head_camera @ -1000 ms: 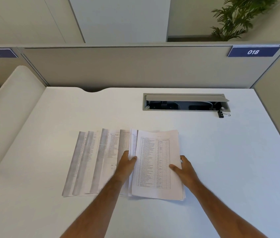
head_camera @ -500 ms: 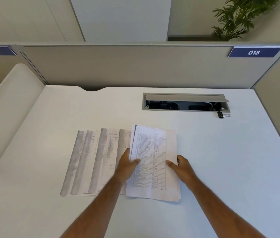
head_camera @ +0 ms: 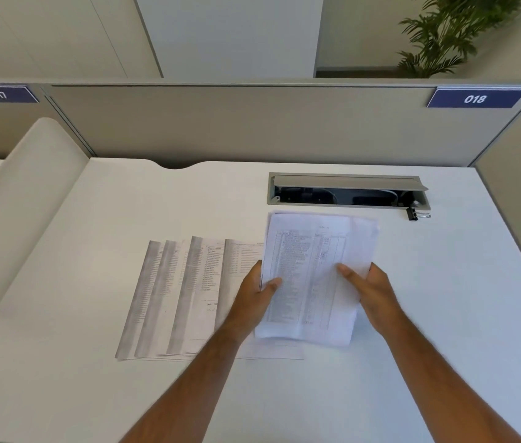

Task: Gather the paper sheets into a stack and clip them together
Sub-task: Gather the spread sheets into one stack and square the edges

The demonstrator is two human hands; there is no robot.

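Observation:
A stack of printed paper sheets (head_camera: 313, 266) is lifted off the white desk, tilted with its far end raised. My left hand (head_camera: 252, 302) grips its left edge, thumb on top. My right hand (head_camera: 371, 295) grips its right edge, thumb on the page. Several more printed sheets (head_camera: 185, 295) lie fanned out flat on the desk to the left, overlapping one another. One sheet lies partly under the lifted stack. A small black binder clip (head_camera: 414, 215) sits on the desk at the right end of the cable slot.
An open cable slot (head_camera: 348, 193) with a grey flap is set into the white desk (head_camera: 444, 314) just beyond the stack. A beige partition (head_camera: 252, 123) with labels 017 and 018 closes the back. A curved white divider (head_camera: 22, 203) stands at the left.
Both hands have picked the right-hand stack up from the desk and raised it, its far end now reaching close to the cable slot. The fanned sheets at the left stayed put.

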